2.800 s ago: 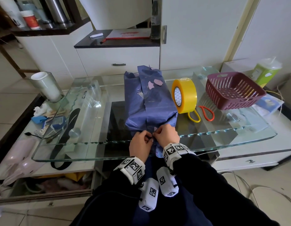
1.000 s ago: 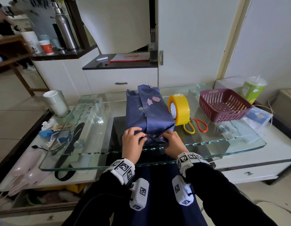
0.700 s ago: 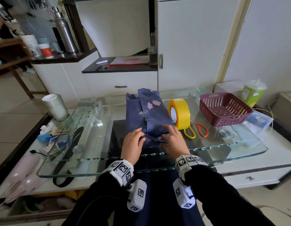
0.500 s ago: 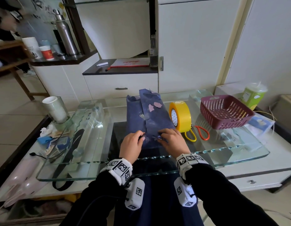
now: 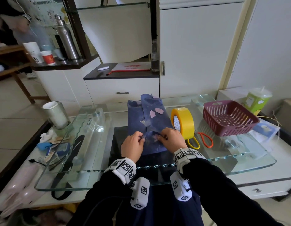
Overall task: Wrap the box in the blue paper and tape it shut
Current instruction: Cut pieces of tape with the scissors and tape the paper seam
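Pinched a small fold of the blue paper (image 5: 155,119) between the curled left fingers (image 5: 141,138) on top of the package. Met it there with the right fingers (image 5: 161,135), likewise curled and nipping the paper, with the left hand (image 5: 132,145) and right hand (image 5: 172,139) nearly touching. Could not see the box itself, fully covered by the paper, lying lengthwise mid-surface and set back from the near edge of the glass surface (image 5: 239,154). Had the yellow tape roll (image 5: 184,123) standing on edge just beside the right hand, scissors (image 5: 202,141) at its base and the maroon basket (image 5: 229,119) toward the right edge. Had bare glass left of the package, out to the cup (image 5: 55,115) at the far-left corner. Had worked 2.8 s before at the package's near end, right at the near edge; since moved farther in, onto the top.
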The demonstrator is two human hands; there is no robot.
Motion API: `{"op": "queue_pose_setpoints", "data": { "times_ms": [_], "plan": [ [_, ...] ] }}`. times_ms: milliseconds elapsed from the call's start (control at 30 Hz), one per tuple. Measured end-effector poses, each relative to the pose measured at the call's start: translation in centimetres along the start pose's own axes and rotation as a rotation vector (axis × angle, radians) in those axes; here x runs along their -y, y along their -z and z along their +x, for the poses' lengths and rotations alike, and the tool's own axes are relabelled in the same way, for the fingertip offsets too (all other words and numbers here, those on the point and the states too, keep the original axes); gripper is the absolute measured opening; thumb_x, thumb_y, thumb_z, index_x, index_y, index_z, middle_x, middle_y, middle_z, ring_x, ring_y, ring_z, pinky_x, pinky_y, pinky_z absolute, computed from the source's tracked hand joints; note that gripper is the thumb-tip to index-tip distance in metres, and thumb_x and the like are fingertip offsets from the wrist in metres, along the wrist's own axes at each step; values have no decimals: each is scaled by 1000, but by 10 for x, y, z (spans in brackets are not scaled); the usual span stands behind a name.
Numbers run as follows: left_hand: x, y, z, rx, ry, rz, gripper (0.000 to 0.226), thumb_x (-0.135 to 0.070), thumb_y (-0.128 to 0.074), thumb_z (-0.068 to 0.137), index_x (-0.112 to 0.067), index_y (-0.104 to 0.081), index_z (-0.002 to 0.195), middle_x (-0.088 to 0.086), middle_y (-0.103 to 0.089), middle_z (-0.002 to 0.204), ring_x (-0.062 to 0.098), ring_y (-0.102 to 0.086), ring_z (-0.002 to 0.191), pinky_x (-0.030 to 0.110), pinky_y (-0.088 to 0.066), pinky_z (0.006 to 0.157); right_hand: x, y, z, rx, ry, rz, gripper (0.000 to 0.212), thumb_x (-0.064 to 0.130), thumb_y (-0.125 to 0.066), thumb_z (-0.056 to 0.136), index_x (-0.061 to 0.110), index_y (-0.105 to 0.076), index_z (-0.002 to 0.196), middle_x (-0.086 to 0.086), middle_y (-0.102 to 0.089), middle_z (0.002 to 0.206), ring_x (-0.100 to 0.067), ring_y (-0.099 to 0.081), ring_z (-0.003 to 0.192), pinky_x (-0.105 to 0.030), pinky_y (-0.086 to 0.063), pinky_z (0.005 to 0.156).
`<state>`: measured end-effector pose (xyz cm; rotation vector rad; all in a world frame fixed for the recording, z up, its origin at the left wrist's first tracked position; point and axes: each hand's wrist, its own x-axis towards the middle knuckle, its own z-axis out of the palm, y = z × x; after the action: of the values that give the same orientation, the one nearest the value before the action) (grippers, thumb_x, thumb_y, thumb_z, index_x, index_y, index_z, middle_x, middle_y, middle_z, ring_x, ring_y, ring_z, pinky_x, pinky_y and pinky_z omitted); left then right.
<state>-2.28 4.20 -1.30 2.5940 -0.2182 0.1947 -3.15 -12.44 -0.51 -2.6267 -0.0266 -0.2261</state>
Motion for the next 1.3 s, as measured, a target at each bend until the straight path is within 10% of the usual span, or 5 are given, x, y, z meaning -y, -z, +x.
{"op": "queue_pose_setpoints", "data": {
  "times_ms": [967, 1300],
  "plan": [
    [-92, -2, -13, 82, -89, 129, 19, -32, -49, 95, -18, -57, 104, 9, -52, 113, 36, -59, 98, 36, -45, 77, -40, 51, -39, -131, -151, -53, 19, 22, -51, 93, 12, -56, 108, -8, -58, 109, -30, -57, 100, -37, -35, 92],
    [-82, -27, -1, 160, -415, 93, 29, 4, -47, 89, -8, -70, 103, 5, -61, 111, 23, -54, 105, 33, -45, 89, -59, 30, -31, -54, -183, 61, 20, 16, -50, 93, 12, -66, 106, -11, -53, 108, -30, -56, 102, -37, -34, 95]
  ]
}}
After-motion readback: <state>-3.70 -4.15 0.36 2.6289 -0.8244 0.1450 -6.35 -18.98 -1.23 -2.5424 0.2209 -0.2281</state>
